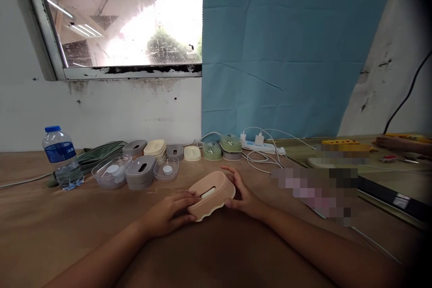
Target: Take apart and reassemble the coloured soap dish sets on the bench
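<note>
A peach oval box (216, 199) is tilted between my two hands, just above or on the brown tabletop. Its top has a long slot with something pale showing inside, and a wavy cream rim runs along its lower edge. My left hand (170, 213) grips the left end, fingers over the top and thumb low at the near side. At the right end, my right hand (243, 197) holds it between the thumb in front and the fingers behind. The underside of the box is hidden.
Behind stand grey slotted boxes (140, 173), clear plastic containers (110, 175), stacked cream pieces (155, 147) and green boxes (231, 144). A water bottle (64, 162) is at left. A power strip (259, 146) with cables lies behind right. Another person's hand (401, 145) is far right.
</note>
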{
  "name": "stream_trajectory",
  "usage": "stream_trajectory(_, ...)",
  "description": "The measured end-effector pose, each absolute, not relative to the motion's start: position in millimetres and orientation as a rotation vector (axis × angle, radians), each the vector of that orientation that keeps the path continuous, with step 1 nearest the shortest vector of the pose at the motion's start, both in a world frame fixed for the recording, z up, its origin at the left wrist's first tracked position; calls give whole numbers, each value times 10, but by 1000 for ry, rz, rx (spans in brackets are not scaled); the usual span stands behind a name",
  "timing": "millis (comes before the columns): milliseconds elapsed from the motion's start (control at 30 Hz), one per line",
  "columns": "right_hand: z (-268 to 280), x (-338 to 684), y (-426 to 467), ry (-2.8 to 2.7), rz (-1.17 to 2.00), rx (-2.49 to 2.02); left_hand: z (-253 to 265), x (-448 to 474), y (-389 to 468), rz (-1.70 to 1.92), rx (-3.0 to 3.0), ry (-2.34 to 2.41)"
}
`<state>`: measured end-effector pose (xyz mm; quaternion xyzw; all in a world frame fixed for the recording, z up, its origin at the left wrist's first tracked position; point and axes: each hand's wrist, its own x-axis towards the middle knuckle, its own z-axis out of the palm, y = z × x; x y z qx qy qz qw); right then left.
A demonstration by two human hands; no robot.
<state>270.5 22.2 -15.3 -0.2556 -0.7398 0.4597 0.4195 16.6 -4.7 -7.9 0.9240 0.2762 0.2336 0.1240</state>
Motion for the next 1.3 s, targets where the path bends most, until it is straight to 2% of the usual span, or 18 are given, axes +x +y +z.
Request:
stream_trajectory(267,-198,2742,274,-1896,1184,-535,-56,28,12,922,2493,944)
stream_trajectory(433,-200,2778,289,-1952,1122,-572,-21,-86,100,1337,2721,1088)
stream_trajectory(600,-188,2774,266,-1956,1141,-596,87,-318,191,1601,2876,1627)
stream_trajectory(733,-174,2762,235,-2004,1145,-635,103,-501,249,1526,2790,2073)
stream_trajectory(867,-139,2754,202,-2040,1164,-650,64,-587,318,1364,2700,2319)
stream_trajectory(1300,-138,2767,201,-2101,1131,-660,-13,-696,411,1089,2670,2358)
